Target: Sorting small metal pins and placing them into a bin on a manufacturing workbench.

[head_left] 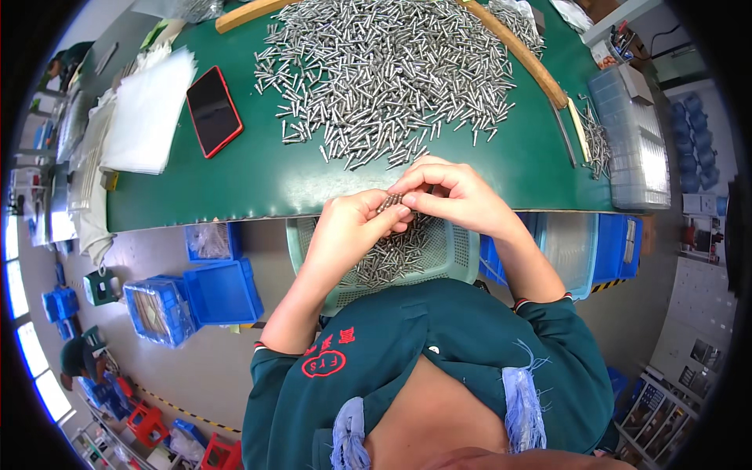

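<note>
Both my hands meet just over the table's near edge, fingertips touching. A short row of small metal pins (389, 203) sits between them. My left hand (350, 225) is closed, thumb and fingers gripping the row from the left. My right hand (453, 193) is closed too, its thumb and fingertips pinching at the right end of the row. Below them, a pale green perforated basket (463, 254) at my lap holds many more loose pins (392, 260). Beyond my hands, a wide heap of silver metal pins (384, 82) is spread over the green tabletop (258, 182).
Wooden strips (526, 59) border the heap. A red-edged phone (214, 112) and white sheets (149, 113) lie at left. Clear plastic boxes (627, 141) stand at right, beside a small pile of metal pieces (597, 141). Blue crates (223, 291) stand on the floor.
</note>
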A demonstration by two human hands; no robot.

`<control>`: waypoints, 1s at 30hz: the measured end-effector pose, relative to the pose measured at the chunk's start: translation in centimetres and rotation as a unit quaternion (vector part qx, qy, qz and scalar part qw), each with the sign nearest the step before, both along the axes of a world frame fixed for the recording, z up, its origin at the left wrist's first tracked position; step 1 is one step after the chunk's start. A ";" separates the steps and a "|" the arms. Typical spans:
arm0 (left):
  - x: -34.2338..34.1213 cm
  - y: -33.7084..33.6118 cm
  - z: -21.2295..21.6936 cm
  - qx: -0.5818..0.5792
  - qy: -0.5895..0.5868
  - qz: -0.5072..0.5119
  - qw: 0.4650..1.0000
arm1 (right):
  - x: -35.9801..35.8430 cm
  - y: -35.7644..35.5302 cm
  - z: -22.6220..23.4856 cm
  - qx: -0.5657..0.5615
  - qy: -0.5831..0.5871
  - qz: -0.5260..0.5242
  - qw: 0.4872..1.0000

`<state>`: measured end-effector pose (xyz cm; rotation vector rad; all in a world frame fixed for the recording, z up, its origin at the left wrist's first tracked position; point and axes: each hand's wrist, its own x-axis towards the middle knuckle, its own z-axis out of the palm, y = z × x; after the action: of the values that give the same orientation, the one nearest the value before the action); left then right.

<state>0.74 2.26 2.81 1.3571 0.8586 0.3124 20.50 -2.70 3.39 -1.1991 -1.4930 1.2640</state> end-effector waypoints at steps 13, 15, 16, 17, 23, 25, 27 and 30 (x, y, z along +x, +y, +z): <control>-0.7 -0.9 2.3 0.035 -0.003 -0.070 0.997 | -1.3 -1.9 -1.5 -0.254 0.345 -0.079 0.900; -1.1 -0.8 2.5 0.011 -0.031 -0.051 0.998 | -1.3 -2.3 -1.7 -0.319 0.437 -0.096 0.835; -1.3 -0.7 2.4 0.016 -0.027 -0.035 0.999 | -1.3 -2.4 -1.8 -0.336 0.489 -0.084 0.800; -1.6 -0.7 2.1 0.028 -0.028 -0.011 0.999 | -1.3 -2.6 -2.0 -0.353 0.538 -0.072 0.762; -1.8 0.2 2.3 0.139 0.033 0.060 0.988 | -1.0 -3.1 0.3 -0.215 0.165 -0.006 0.962; -1.7 0.4 1.2 0.176 0.029 0.064 0.982 | -1.3 -3.3 0.0 -0.096 0.087 -0.018 0.991; -1.0 0.4 0.9 0.235 0.045 0.065 0.969 | -0.6 -2.8 0.3 -0.092 0.026 -0.056 0.994; 0.4 0.8 0.2 0.431 0.094 0.043 0.897 | 0.7 -1.9 0.1 0.001 -0.181 -0.162 0.970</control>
<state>1.11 3.06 3.04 2.2018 0.9867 0.6935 21.21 -4.58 3.45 -1.6618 -1.4679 0.8551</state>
